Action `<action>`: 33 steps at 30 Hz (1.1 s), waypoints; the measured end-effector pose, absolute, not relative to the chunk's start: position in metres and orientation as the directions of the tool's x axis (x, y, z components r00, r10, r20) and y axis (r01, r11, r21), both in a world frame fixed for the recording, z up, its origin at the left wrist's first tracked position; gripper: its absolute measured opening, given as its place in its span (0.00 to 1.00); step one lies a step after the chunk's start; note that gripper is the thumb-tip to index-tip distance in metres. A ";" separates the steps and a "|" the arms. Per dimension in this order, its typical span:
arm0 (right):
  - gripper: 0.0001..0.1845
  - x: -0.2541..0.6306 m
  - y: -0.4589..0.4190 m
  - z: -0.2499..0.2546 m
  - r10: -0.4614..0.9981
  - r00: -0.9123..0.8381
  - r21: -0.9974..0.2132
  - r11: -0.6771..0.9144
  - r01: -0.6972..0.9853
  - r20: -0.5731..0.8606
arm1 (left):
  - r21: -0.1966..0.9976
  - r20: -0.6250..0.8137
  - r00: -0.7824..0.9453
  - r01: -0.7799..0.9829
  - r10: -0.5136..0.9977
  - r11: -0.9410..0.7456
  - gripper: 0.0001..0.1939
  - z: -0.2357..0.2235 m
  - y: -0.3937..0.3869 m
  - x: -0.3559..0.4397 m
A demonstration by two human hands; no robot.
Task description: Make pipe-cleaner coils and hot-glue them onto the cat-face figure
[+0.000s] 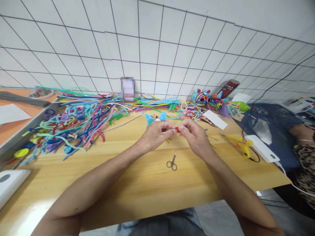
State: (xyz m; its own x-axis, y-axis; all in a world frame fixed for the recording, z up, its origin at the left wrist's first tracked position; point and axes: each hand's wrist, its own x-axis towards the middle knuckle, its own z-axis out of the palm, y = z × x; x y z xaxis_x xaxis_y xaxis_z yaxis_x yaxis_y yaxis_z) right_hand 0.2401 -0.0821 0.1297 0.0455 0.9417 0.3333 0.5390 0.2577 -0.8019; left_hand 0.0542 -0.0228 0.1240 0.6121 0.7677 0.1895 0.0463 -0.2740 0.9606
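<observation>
My left hand (157, 133) and my right hand (194, 132) meet over the middle of the wooden table (137, 183). Their fingers are pinched together on a small red pipe-cleaner piece (177, 129) held between them. A bit of yellow shows under my left hand. Just behind the hands stand two light blue fuzzy cones (155, 117). A small pair of scissors (172, 162) lies on the table in front of the hands, untouched.
A big heap of coloured pipe cleaners (78, 121) covers the table's left and back. Finished colourful figures (209, 100), a dark red bottle (228, 88), a white card (215, 119) and a yellow glue gun (240, 143) lie right. Another person's arm (304, 137) is at the far right.
</observation>
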 end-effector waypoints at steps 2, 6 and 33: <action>0.12 0.239 -0.085 0.124 0.936 0.064 -0.815 0.267 0.514 0.347 | 0.957 0.192 0.615 0.055 0.765 -0.284 0.16 0.121 -0.025 0.058; 0.11 0.238 -0.091 0.112 0.918 0.095 -0.837 0.304 0.456 0.385 | 0.951 0.254 0.602 -0.014 0.757 -0.308 0.12 0.114 -0.031 0.064; 0.10 0.260 -0.102 0.091 0.948 0.149 -0.916 0.219 0.336 0.282 | 0.987 0.087 0.598 0.058 0.797 -0.151 0.15 0.091 -0.041 0.077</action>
State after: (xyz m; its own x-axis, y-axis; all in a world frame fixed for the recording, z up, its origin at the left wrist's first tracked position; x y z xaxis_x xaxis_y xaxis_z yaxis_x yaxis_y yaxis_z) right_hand 0.2602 -0.1016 0.0909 0.1489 0.9479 0.2816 0.3360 0.2193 -0.9160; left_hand 0.0766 -0.0412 0.0908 0.5975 0.7971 0.0870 0.0579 -0.1511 0.9868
